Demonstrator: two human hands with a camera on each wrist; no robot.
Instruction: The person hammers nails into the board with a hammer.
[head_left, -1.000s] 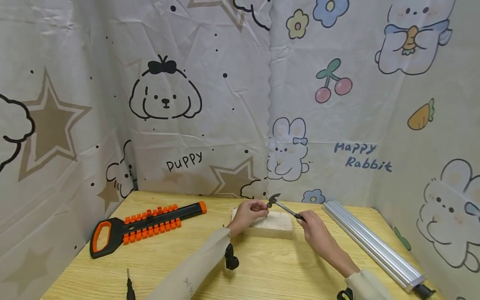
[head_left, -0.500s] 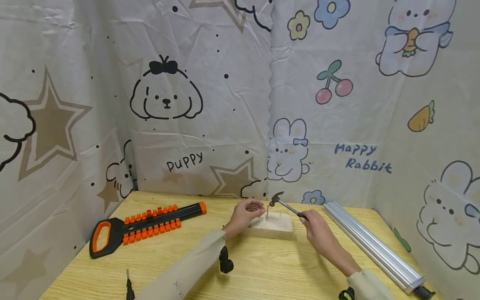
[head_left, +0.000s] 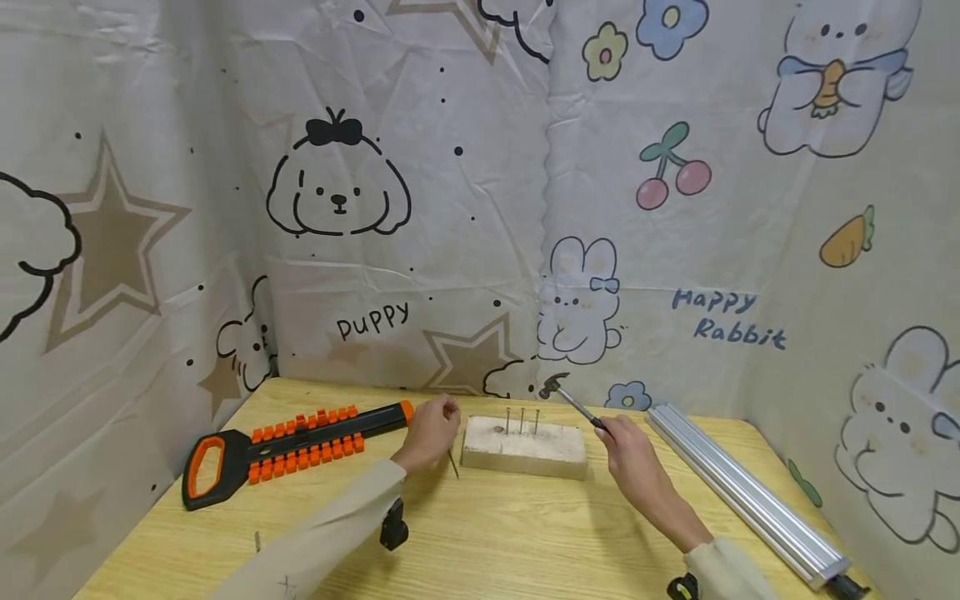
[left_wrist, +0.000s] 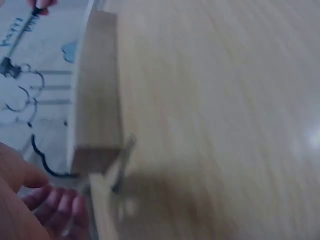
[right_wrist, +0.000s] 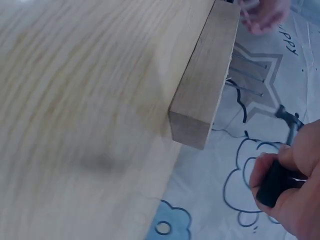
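A pale wooden block (head_left: 525, 462) lies at the middle of the table, with three nails (head_left: 522, 422) standing upright in its top. My right hand (head_left: 636, 467) grips a small claw hammer (head_left: 577, 407) by its black handle. The hammer's head hangs above and behind the block, apart from the nails. Left of the block is my left hand (head_left: 429, 433), its fingers loosely bent. Another nail (head_left: 454, 465) lies on the table between that hand and the block. In the left wrist view this nail (left_wrist: 122, 167) is blurred and apart from the fingers (left_wrist: 60, 207).
A black and orange tool (head_left: 300, 446) with rows of orange clips lies on the left. A silver metal rail (head_left: 750, 492) runs along the right side. The thin metal shaft (head_left: 257, 542) of another tool shows near the left sleeve. Printed cloth hangs behind the table.
My left hand has let go of the rightmost nail and moved left off the block, baring all three nails. My right hand has stayed nearly still, lifting the hammer slightly.
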